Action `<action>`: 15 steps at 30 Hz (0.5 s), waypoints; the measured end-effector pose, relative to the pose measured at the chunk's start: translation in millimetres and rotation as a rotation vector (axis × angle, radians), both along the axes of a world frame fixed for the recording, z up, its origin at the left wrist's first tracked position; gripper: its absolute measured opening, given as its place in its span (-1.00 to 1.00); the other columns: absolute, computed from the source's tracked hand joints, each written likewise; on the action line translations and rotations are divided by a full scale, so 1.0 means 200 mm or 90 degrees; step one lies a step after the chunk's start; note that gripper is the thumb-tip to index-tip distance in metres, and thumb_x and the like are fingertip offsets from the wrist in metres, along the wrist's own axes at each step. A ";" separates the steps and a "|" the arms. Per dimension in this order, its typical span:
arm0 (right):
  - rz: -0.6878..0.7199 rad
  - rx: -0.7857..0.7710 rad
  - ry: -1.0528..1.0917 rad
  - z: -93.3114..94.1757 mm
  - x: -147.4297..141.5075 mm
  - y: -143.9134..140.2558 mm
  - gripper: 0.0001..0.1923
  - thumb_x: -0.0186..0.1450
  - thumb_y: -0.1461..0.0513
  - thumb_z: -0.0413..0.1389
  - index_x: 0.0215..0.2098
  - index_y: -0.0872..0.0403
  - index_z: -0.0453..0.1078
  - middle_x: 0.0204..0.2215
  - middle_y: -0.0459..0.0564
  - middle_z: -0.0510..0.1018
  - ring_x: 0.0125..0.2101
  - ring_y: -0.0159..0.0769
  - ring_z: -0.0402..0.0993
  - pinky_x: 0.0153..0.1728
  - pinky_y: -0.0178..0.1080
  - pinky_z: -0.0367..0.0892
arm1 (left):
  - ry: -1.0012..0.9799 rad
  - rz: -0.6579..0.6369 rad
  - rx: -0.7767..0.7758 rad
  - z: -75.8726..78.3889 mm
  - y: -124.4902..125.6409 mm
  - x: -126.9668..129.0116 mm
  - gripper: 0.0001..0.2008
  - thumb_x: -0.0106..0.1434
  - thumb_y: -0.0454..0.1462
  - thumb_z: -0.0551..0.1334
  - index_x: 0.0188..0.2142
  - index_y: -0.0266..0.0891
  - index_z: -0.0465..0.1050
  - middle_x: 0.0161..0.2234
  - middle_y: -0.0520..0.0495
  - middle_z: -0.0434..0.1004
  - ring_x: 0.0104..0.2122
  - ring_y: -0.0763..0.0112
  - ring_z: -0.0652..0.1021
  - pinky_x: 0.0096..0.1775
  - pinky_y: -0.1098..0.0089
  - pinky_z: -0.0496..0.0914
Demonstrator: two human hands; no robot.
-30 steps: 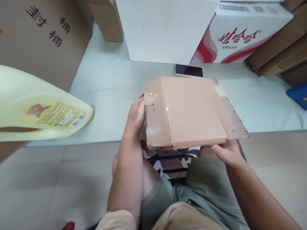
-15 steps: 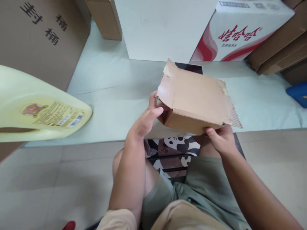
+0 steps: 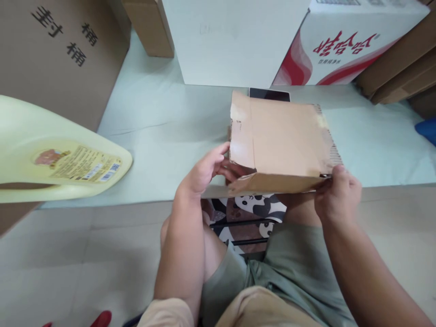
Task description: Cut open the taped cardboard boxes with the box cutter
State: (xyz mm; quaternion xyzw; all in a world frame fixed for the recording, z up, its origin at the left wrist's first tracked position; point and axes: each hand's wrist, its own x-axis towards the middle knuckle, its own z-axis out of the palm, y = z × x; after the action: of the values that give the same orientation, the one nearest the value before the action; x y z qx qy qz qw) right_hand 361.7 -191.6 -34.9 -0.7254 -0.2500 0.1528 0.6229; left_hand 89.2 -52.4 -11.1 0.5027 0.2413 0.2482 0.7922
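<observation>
A small brown cardboard box [image 3: 286, 136] with torn, ragged flaps is held near the front edge of the covered table. At its open left end, my left hand [image 3: 211, 170] has fingers reaching in between the flaps, with one fingertip against the upper flap; the fingers' inner ends are hidden. My right hand [image 3: 339, 193] grips the near right corner, thumb on top and the other fingers underneath, out of sight. Just behind the box lies a flat dark-screened device [image 3: 269, 94], partly covered by it.
A pale yellow jug [image 3: 61, 154] stands at left beside a large brown carton [image 3: 64, 86]. A white box [image 3: 235, 45] and a red-and-white carton [image 3: 340, 50] stand behind. More brown cartons [image 3: 398, 68] and a blue object [image 3: 425, 131] are at right. The tablecloth [image 3: 163, 150] is pale green.
The box has turned and levelled slightly, its left flap swinging toward me. My right hand has shifted right and up onto the corner. My left fingers have moved further into the open end.
</observation>
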 end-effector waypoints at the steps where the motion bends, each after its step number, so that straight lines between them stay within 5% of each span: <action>1: 0.006 0.032 0.032 0.00 0.00 0.00 -0.60 0.23 -0.10 0.28 -0.41 0.05 0.44 -0.42 -0.10 0.49 -0.35 -0.32 0.45 -0.20 -0.22 0.43 | 0.009 -0.028 -0.001 0.00 0.00 0.00 -0.44 0.13 -0.11 0.17 0.09 -0.30 0.51 -0.31 -0.17 0.68 -0.37 0.20 0.64 -0.41 0.32 0.48; 3: 0.028 0.084 0.085 0.00 0.00 -0.01 -0.66 0.18 -0.03 0.35 -0.30 0.05 0.53 -0.27 -0.06 0.59 -0.18 -0.27 0.55 0.02 -0.18 0.45 | 0.058 -0.027 0.056 0.01 0.01 0.00 -0.54 0.08 -0.23 0.16 -0.04 -0.30 0.59 -0.33 -0.15 0.68 -0.37 0.20 0.64 -0.35 0.28 0.52; 5: 0.060 0.119 0.115 0.01 -0.01 -0.02 -0.68 0.16 -0.01 0.36 -0.27 0.03 0.54 -0.24 -0.04 0.62 -0.07 -0.20 0.58 0.16 -0.10 0.42 | 0.147 0.081 0.184 0.00 0.02 0.01 -0.64 0.12 -0.29 0.18 -0.12 -0.27 0.61 -0.19 -0.16 0.71 -0.17 0.17 0.66 -0.08 0.19 0.56; 8: 0.112 0.113 0.124 0.00 0.00 -0.08 -0.69 0.19 -0.03 0.33 -0.25 0.00 0.56 -0.23 -0.01 0.65 -0.03 -0.10 0.61 0.20 0.00 0.42 | 0.287 0.258 0.333 -0.02 0.03 0.03 -0.57 0.09 -0.26 0.38 -0.01 -0.23 0.57 0.13 -0.22 0.61 0.20 0.01 0.53 0.31 0.06 0.36; 12: 0.198 0.058 0.104 0.00 0.04 -0.14 -0.52 0.22 -0.17 0.26 -0.09 -0.04 0.59 -0.14 0.09 0.68 0.02 0.07 0.62 0.11 0.13 0.50 | 0.294 0.269 0.221 -0.05 0.00 0.05 -0.69 0.01 -0.24 0.47 -0.22 -0.21 0.60 -0.04 -0.21 0.68 0.11 -0.14 0.58 0.21 0.02 0.45; 15: 0.229 0.043 0.116 -0.01 0.06 -0.16 -0.42 0.19 -0.23 0.28 -0.01 -0.06 0.59 -0.11 0.11 0.69 0.03 0.12 0.63 0.09 0.13 0.52 | 0.232 0.356 0.106 -0.06 -0.02 0.07 -0.78 -0.04 -0.23 0.50 -0.47 -0.15 0.50 -0.25 -0.12 0.68 0.01 -0.10 0.60 0.11 0.09 0.50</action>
State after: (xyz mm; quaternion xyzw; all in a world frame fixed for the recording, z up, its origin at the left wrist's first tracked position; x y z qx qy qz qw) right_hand 374.1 -224.0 -36.1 -0.6311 -0.3228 0.3183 0.6294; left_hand 103.3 -55.8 -22.2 0.5163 0.4859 0.3809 0.5935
